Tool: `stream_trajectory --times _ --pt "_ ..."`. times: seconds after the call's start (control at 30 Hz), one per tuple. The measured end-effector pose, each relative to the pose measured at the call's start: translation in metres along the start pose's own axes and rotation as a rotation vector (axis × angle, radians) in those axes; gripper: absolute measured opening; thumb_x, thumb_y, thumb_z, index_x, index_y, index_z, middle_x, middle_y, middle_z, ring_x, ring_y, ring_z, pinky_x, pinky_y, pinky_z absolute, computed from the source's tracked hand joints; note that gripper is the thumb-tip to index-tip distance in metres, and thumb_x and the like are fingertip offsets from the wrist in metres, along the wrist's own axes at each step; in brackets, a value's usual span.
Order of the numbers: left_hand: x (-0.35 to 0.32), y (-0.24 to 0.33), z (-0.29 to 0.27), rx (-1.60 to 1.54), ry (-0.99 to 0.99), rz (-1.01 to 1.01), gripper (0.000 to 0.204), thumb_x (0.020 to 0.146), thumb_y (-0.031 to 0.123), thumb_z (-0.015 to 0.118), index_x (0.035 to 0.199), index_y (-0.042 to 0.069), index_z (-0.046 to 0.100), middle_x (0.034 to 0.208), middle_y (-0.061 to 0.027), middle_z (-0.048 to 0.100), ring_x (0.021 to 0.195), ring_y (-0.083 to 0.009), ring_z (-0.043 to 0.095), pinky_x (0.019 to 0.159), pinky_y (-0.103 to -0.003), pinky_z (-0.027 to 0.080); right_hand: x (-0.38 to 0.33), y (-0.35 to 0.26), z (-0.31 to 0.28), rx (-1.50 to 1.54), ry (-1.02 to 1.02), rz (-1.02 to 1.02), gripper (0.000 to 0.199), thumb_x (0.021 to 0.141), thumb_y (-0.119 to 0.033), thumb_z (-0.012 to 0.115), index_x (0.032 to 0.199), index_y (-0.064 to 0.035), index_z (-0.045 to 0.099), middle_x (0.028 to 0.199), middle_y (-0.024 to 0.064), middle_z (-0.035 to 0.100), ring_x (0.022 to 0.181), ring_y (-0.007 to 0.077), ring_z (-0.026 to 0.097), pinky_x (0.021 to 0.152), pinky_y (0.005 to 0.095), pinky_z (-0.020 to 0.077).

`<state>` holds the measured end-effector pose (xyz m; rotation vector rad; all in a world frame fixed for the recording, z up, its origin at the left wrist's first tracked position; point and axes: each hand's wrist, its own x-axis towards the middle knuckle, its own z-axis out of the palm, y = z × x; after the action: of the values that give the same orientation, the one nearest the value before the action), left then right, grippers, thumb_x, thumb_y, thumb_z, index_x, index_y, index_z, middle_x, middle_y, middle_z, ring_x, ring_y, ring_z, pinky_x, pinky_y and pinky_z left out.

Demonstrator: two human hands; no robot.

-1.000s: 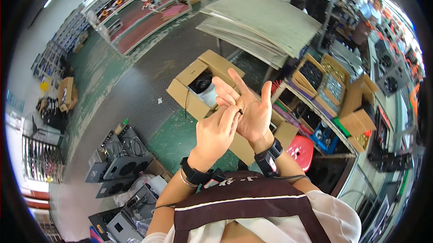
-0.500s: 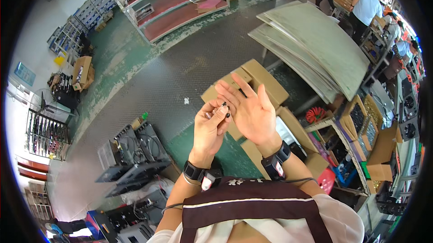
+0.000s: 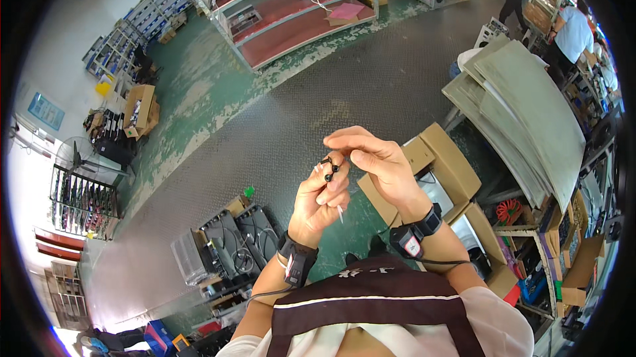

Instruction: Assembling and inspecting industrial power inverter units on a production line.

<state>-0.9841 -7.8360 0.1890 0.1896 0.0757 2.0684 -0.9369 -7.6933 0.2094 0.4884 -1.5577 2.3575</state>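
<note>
My left hand (image 3: 319, 196) is closed in front of my chest, its thumb and fingers pinching several small black round-headed parts (image 3: 329, 177). They look like screws, but are too small to be sure. A thin white strip (image 3: 341, 214) pokes out beneath the same fingers. Close beside it, my right hand (image 3: 384, 166) holds its fingers stretched toward the left fingertips, with the thumb apart. I see nothing in the right hand, though its palm is partly hidden. Whether the two hands touch, I cannot tell.
Opened cardboard boxes (image 3: 452, 158) stand below my right arm. Large greenish sheets (image 3: 530, 112) are stacked at the right. Black equipment with cables (image 3: 242, 241) sits at lower left. A red-shelved rack (image 3: 305, 35) stands ahead; two people in blue shirts are at far right.
My right hand has turned from an upward open palm to bent-over fingers near the left. The left hand has rotated, showing the black parts more. The whole view has shifted.
</note>
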Motion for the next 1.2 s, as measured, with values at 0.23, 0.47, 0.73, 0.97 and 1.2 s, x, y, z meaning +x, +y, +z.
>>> stream_trajectory --times 0.23,0.47,0.73,0.97,1.2 --pt "0.067 0.081 -0.027 -0.018 0.005 -0.015 0.008 0.087 0.009 0.051 0.092 0.002 0.05 0.065 -0.0042 0.046 0.041 -0.0048 0.033 0.036 -0.019 0.024 0.114 0.025 -0.043 -0.124 -0.262 0.059 0.021 0.083 -0.006 0.054 0.1 0.0032 0.062 0.102 0.0095 0.056 0.09 0.0166 0.055 0.08 0.0279 0.0431" --pt "0.136 0.168 -0.037 -0.082 0.056 -0.011 0.005 0.088 0.008 0.05 0.09 0.004 0.051 0.068 -0.0044 0.047 0.042 -0.0049 0.033 0.038 -0.018 0.024 0.22 0.065 -0.078 0.001 -0.193 0.07 0.02 0.077 0.005 0.059 0.095 0.0019 0.065 0.091 0.0078 0.06 0.085 0.0155 0.059 0.076 0.025 0.0466" --pt "0.249 0.282 -0.062 0.066 0.122 -0.183 0.009 0.091 0.01 0.046 0.096 0.003 0.049 0.074 -0.004 0.049 0.045 -0.0024 0.034 0.04 -0.016 0.028 0.34 0.089 -0.138 -0.798 -0.114 -0.341 0.013 0.069 -0.002 0.067 0.081 -0.0042 0.065 0.082 0.0041 0.062 0.078 0.0181 0.055 0.067 0.0295 0.0445" --pt "0.356 0.361 -0.069 0.216 0.117 -0.31 0.012 0.091 0.012 0.047 0.094 0.001 0.05 0.076 -0.0045 0.052 0.046 -0.0023 0.035 0.04 -0.016 0.028 0.408 0.111 -0.178 -0.938 0.264 -0.353 0.014 0.069 0.001 0.065 0.082 -0.004 0.064 0.079 0.004 0.06 0.077 0.0182 0.055 0.069 0.0283 0.0439" --pt "0.469 0.378 -0.092 0.208 0.003 -0.403 0.011 0.091 0.009 0.046 0.094 -0.001 0.05 0.078 -0.0085 0.053 0.046 -0.003 0.037 0.04 -0.017 0.029 0.454 0.12 -0.243 -0.806 0.496 -0.239 0.028 0.072 0.007 0.058 0.099 -0.0002 0.06 0.084 0.0053 0.054 0.079 0.012 0.052 0.073 0.0252 0.0424"
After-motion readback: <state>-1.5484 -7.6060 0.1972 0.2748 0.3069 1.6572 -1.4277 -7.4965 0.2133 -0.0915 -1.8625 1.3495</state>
